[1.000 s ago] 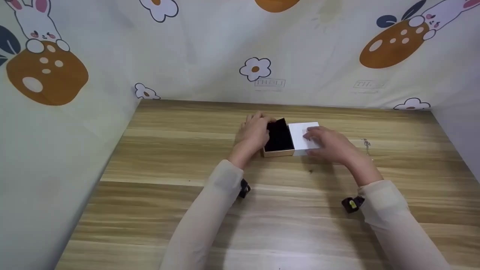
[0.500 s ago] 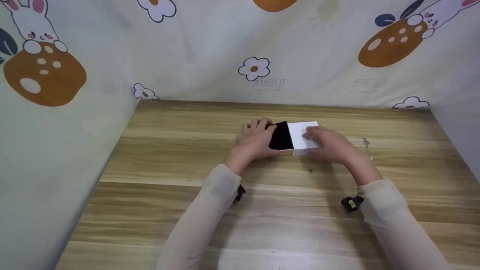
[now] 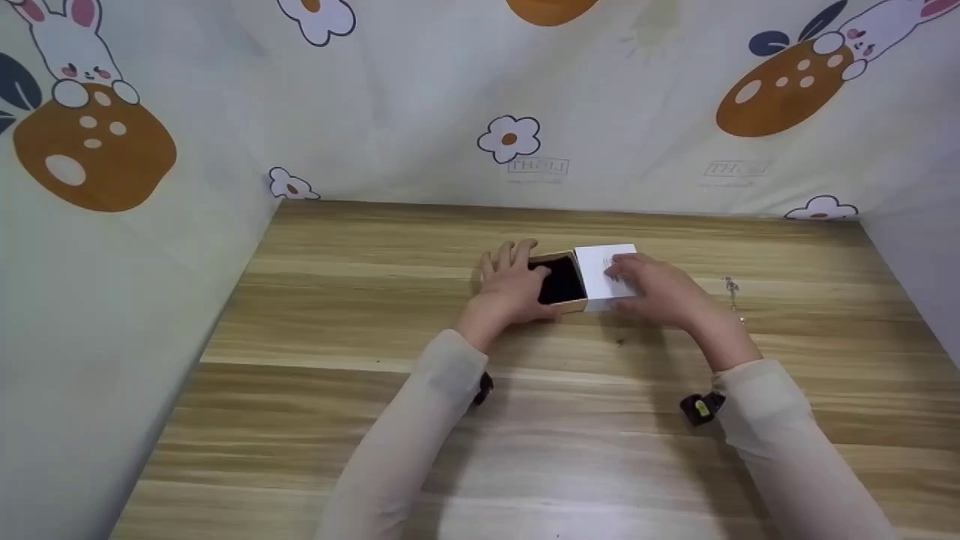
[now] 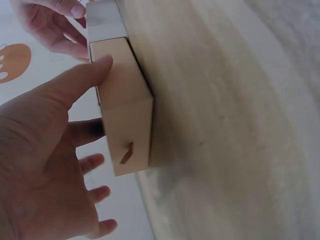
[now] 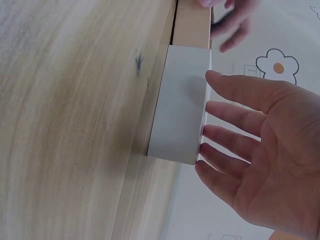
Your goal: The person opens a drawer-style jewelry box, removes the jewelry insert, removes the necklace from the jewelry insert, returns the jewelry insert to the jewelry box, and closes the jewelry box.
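A white box sleeve (image 3: 598, 270) lies on the table with its tan cardboard drawer (image 4: 127, 130) slid out to the left. Inside the drawer sits a black pad (image 3: 566, 283), its surface below the tan rim. My left hand (image 3: 510, 292) is at the drawer: the thumb touches its near side wall, the index finger reaches in and presses on the pad, and the other fingers are spread apart. My right hand (image 3: 660, 289) rests its fairly straight fingertips on the sleeve's top; the right wrist view shows the thumb (image 5: 240, 87) near that edge.
A thin silvery chain-like piece (image 3: 733, 292) lies on the table to the right, beyond my right forearm. The drawer's end has a small slot-like mark (image 4: 127, 153). A patterned sheet (image 3: 420, 105) stands along the wooden table's (image 3: 300, 420) back edge.
The black pad, earlier raised above the drawer, has gone down and now shows the tan rim. My left hand has shifted right and spread over the drawer. My right hand has barely moved.
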Motion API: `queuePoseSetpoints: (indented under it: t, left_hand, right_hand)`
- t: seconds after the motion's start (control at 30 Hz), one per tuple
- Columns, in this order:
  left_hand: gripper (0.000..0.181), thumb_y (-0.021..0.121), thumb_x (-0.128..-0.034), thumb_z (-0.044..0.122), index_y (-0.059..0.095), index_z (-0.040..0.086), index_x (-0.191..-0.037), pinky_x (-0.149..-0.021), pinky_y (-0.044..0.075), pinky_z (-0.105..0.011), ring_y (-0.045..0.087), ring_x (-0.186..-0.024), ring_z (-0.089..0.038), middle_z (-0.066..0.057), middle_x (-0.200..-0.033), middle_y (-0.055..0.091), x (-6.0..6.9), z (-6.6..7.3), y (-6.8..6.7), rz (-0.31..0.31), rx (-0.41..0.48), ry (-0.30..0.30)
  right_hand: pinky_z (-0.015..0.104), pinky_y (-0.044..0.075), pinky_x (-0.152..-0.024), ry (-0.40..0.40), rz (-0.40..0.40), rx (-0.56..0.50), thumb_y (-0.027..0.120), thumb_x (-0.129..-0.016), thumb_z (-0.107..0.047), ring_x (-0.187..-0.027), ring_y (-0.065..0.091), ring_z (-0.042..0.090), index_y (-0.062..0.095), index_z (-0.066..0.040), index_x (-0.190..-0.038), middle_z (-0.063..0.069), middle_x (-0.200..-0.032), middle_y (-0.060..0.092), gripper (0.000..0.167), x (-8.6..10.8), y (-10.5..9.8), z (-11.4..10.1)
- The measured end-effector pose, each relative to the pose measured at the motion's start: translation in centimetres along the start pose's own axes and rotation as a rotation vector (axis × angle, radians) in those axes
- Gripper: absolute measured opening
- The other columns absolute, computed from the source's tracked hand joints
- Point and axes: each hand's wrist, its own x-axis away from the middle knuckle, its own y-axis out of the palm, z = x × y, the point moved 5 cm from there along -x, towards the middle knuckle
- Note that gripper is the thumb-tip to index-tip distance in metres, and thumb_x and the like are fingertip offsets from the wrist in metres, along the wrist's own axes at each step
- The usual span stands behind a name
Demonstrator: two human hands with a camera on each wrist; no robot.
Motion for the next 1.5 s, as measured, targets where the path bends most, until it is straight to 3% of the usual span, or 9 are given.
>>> queuePoseSetpoints:
  t: [0.23,0.37,0.6,0.73,0.83,0.97,1.1,1.23,1.5]
  left_hand:
    - [0.069,0.073,-0.0850,0.053,0.053,0.022,-0.143,-0.123,0.007,-0.063,0.011,-0.153,-0.033,-0.006,-0.164,0.016,0.7,-0.1,-0.5,0.029,-0.016,0.013]
    - [0.055,0.073,-0.0874,0.045,0.060,0.021,-0.135,-0.123,0.010,-0.062,0.017,-0.150,-0.032,-0.006,-0.161,0.023,1.2,0.1,-1.4,0.042,-0.023,0.022]
    - [0.041,0.068,-0.0927,0.041,0.066,0.024,-0.130,-0.122,0.009,-0.065,0.037,-0.143,-0.028,-0.003,-0.146,0.050,1.4,0.4,-1.4,0.005,-0.087,0.033]
    - [0.040,0.064,-0.0961,0.037,0.064,0.022,-0.134,-0.120,0.008,-0.069,0.043,-0.142,-0.023,0.000,-0.144,0.056,1.3,0.6,-1.1,-0.005,-0.120,0.044]
    - [0.036,0.058,-0.1003,0.025,0.062,0.016,-0.135,-0.122,0.025,-0.055,0.047,-0.138,-0.023,-0.004,-0.142,0.057,1.4,0.9,-0.9,-0.006,-0.085,0.064]
    - [0.034,0.049,-0.1022,0.006,0.062,0.009,-0.134,-0.110,0.046,-0.033,0.054,-0.131,-0.022,-0.009,-0.140,0.057,1.5,1.7,-0.7,-0.011,-0.011,0.102]
    - [0.035,0.047,-0.1010,0.000,0.068,0.012,-0.126,-0.103,0.051,-0.032,0.059,-0.125,-0.021,-0.008,-0.137,0.060,1.2,2.5,-0.5,-0.003,-0.021,0.139]
    - [0.033,0.049,-0.0998,0.000,0.070,0.013,-0.123,-0.103,0.051,-0.032,0.058,-0.126,-0.022,-0.007,-0.137,0.059,0.9,2.9,-0.3,0.033,0.003,0.139]
    - [0.044,0.068,-0.0887,0.011,0.047,0.014,-0.127,-0.084,0.051,-0.035,0.035,-0.122,-0.025,-0.006,-0.132,0.029,0.4,2.7,-0.3,0.191,0.254,0.037]
  right_hand:
    - [0.057,0.032,-0.117,-0.017,0.009,0.000,0.071,-0.089,-0.020,-0.139,0.042,0.045,0.058,0.002,-0.132,0.026,-0.149,0.047,0.050,-0.2,0.1,-0.2]
    - [0.056,0.032,-0.118,-0.006,0.006,0.001,0.072,-0.089,-0.021,-0.140,0.042,0.044,0.057,0.002,-0.133,0.025,-0.150,0.046,0.052,-0.3,0.1,0.0]
    - [0.057,0.033,-0.117,0.001,0.005,0.001,0.071,-0.088,-0.020,-0.139,0.043,0.045,0.056,0.003,-0.133,0.025,-0.150,0.045,0.053,-0.2,0.2,0.1]
    - [0.058,0.032,-0.117,0.007,0.002,-0.007,0.071,-0.087,-0.020,-0.139,0.042,0.046,0.056,0.002,-0.133,0.025,-0.151,0.045,0.053,-0.1,0.2,0.2]
    - [0.057,0.032,-0.117,0.007,0.004,-0.005,0.072,-0.087,-0.021,-0.139,0.042,0.045,0.056,0.002,-0.133,0.025,-0.151,0.045,0.054,0.0,0.2,0.2]
    - [0.056,0.032,-0.118,0.005,0.008,-0.004,0.072,-0.086,-0.020,-0.139,0.042,0.044,0.056,0.002,-0.133,0.025,-0.150,0.045,0.054,0.0,0.2,0.2]
    - [0.055,0.033,-0.118,0.012,0.008,-0.006,0.073,-0.086,-0.019,-0.140,0.042,0.043,0.056,0.002,-0.132,0.025,-0.150,0.046,0.054,0.1,0.2,0.2]
    - [0.055,0.032,-0.118,0.016,0.007,-0.006,0.072,-0.086,-0.018,-0.141,0.041,0.043,0.055,0.002,-0.134,0.024,-0.151,0.045,0.054,0.2,0.1,0.2]
    - [0.056,0.032,-0.118,0.018,0.006,-0.012,0.070,-0.087,-0.016,-0.141,0.041,0.044,0.055,0.002,-0.135,0.025,-0.152,0.043,0.053,0.1,0.1,0.1]
